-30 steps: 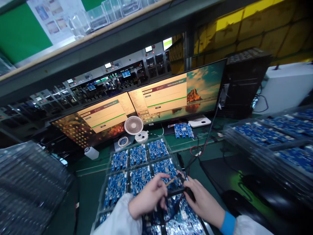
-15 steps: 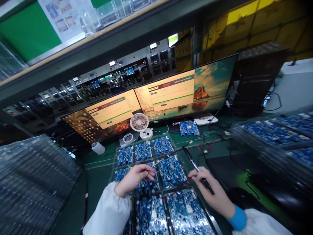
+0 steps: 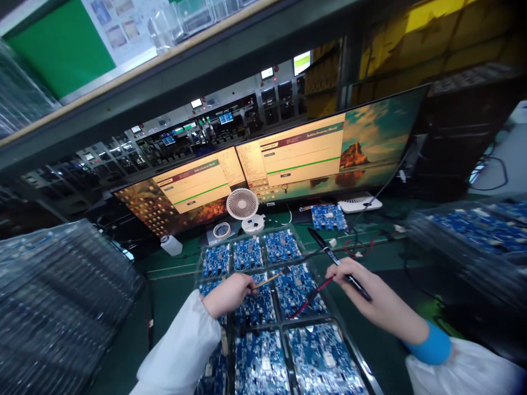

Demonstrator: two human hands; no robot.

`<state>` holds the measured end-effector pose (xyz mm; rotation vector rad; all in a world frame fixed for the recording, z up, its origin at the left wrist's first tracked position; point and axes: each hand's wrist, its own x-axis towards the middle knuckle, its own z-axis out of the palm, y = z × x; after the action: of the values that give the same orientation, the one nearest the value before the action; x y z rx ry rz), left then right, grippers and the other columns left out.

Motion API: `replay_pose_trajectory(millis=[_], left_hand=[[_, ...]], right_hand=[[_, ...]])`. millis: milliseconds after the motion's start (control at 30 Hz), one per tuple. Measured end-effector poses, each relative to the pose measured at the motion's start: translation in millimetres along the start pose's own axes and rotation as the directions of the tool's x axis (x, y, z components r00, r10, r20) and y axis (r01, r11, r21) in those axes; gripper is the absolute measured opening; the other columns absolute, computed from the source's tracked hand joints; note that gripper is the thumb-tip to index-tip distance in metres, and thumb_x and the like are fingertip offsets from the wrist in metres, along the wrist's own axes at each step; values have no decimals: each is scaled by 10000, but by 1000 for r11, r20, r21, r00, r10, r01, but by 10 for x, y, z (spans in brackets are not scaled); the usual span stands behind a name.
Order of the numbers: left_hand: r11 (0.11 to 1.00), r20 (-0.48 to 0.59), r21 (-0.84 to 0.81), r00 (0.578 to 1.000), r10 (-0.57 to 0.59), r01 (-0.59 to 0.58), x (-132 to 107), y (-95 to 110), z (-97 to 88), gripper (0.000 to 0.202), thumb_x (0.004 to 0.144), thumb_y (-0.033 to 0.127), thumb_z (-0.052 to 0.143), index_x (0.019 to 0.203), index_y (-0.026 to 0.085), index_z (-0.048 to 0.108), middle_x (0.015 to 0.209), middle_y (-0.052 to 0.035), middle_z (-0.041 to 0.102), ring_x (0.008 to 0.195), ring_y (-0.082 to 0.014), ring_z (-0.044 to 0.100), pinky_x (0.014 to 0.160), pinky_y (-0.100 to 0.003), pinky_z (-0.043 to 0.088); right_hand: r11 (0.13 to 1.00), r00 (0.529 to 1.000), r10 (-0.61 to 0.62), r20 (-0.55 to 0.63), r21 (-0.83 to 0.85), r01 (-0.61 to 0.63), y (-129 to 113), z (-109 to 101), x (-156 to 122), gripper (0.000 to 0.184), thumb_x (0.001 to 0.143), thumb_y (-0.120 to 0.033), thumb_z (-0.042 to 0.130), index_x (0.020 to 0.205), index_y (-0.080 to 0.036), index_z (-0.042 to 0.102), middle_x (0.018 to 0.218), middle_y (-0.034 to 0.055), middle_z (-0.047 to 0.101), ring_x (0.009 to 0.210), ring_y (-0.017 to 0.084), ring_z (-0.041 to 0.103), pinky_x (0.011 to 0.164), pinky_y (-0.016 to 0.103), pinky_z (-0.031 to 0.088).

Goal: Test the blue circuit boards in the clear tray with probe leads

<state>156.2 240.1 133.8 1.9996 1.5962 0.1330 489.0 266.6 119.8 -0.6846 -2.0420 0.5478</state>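
My left hand point(image 3: 228, 293) is closed, pinching a thin yellow-tipped probe point(image 3: 269, 279) over the blue circuit boards point(image 3: 294, 288) that lie in a clear tray point(image 3: 200, 258). My right hand point(image 3: 364, 288) is closed around a black pen-like probe point(image 3: 327, 251) that points up and away over the tray's right edge. A red and black wire point(image 3: 313, 296) hangs between the two hands, across the middle boards.
Two wide monitors point(image 3: 288, 159) stand behind the tray, with a small white fan point(image 3: 242, 204), a tape roll point(image 3: 221, 230) and a white bottle point(image 3: 171, 245) in front. Stacks of clear trays point(image 3: 57, 307) fill the left; trays of blue boards point(image 3: 473, 233) sit right.
Both hands have lifted off the near boards and moved apart. The right hand has raised its black probe to the right; the left hand has carried its yellow-tipped probe toward the middle row.
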Motion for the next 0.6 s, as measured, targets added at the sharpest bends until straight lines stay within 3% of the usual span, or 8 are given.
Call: replay_pose_trajectory(millis=[133, 267, 433, 600], left_hand=[[995, -212, 95, 977, 2, 18, 278, -226, -16, 228, 763, 69, 409, 821, 175, 602, 813, -33, 643, 750, -166, 572, 731, -279, 425], [993, -385, 103, 923, -13, 57, 612, -432, -63, 205, 794, 58, 394, 831, 172, 560, 864, -50, 604, 796, -177, 538, 767, -301, 407], [997, -490, 8, 869, -68, 83, 910, -586, -5, 126, 781, 72, 500, 791, 186, 554, 794, -23, 630, 771, -169, 572, 745, -278, 416], [992, -536, -104, 836, -118, 73, 1051, -683, 96, 131, 768, 58, 536, 807, 181, 554, 770, -16, 648, 732, -150, 600, 712, -251, 438]], right_hand=[[1000, 1000, 9, -7, -27, -9, 28, -66, -8, 72, 931, -198, 432, 925, -247, 484, 907, 3, 593, 845, 114, 588, 763, 223, 487], [999, 1000, 5, -9, -32, -5, 22, -66, 3, 70, 933, -192, 436, 924, -253, 470, 912, -7, 595, 847, 99, 588, 761, 202, 484], [999, 1000, 8, -7, -34, -9, -13, -27, 10, 77, 924, -186, 440, 896, -252, 467, 901, -7, 607, 829, 105, 595, 772, 215, 490], [999, 999, 29, -16, -30, -30, -5, 4, -14, 77, 917, -184, 445, 906, -256, 469, 920, -5, 620, 839, 111, 604, 777, 216, 497]])
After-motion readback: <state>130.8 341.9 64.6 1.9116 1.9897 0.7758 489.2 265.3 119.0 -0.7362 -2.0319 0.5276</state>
